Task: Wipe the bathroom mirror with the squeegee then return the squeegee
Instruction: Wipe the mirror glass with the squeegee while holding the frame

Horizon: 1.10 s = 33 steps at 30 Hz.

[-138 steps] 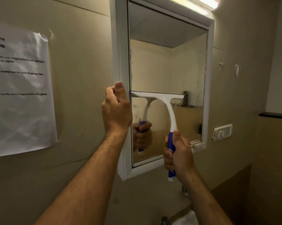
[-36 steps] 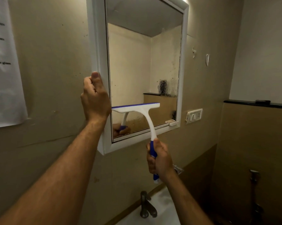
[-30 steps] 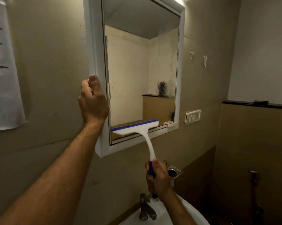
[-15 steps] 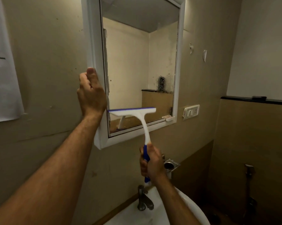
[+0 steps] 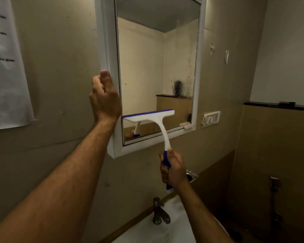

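Beige bathroom wall; my left hand (image 5: 104, 99) grips the white-framed mirror (image 5: 156, 71), my right hand (image 5: 174, 170) clenches the white-and-blue plastic squeegee (image 5: 148, 115) low on the glass; wiping seems unfinished, return pending.

There is only one view, from the person's head, close to the wall and looking forward and slightly down. It faces the mirror (image 5: 156, 76) at an angle from its left. Both forearms reach in from the near edge, and the tap (image 5: 159, 213) sits low in frame, the side wall far right.
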Each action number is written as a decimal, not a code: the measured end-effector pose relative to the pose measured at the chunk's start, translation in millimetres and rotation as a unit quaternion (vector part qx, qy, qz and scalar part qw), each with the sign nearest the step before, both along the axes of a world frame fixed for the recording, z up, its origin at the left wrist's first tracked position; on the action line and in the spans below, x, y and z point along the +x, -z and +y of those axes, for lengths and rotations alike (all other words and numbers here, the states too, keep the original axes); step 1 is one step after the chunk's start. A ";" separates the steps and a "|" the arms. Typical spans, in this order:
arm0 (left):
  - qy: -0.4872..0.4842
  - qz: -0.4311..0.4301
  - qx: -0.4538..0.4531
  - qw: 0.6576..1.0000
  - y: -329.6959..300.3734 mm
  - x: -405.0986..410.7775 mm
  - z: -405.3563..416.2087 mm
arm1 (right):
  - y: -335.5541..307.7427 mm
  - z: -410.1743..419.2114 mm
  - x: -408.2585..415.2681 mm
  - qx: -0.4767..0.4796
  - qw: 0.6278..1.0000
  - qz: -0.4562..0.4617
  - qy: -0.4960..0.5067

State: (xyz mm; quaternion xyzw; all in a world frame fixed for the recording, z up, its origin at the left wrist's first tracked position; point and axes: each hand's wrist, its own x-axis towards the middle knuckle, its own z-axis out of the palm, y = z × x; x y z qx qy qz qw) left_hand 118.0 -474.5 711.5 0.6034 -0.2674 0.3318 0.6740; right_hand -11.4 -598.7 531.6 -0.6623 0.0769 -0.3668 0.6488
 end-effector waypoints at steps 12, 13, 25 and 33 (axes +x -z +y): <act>-0.009 0.002 0.000 1.000 2.3 2.7 -1.1 | 36.5 2.4 -6.6 0.031 0.999 0.026 -0.004; -0.006 0.000 0.001 1.000 2.6 3.0 -1.0 | 25.8 2.9 -5.2 0.025 0.999 0.021 -0.004; -0.008 -0.011 -0.002 1.000 3.2 8.0 -2.0 | 30.3 5.7 3.2 0.042 0.999 -0.002 -0.020; -0.001 -0.012 -0.006 1.000 4.5 7.9 -2.6 | -31.6 4.7 4.6 -0.001 1.000 -0.016 -0.022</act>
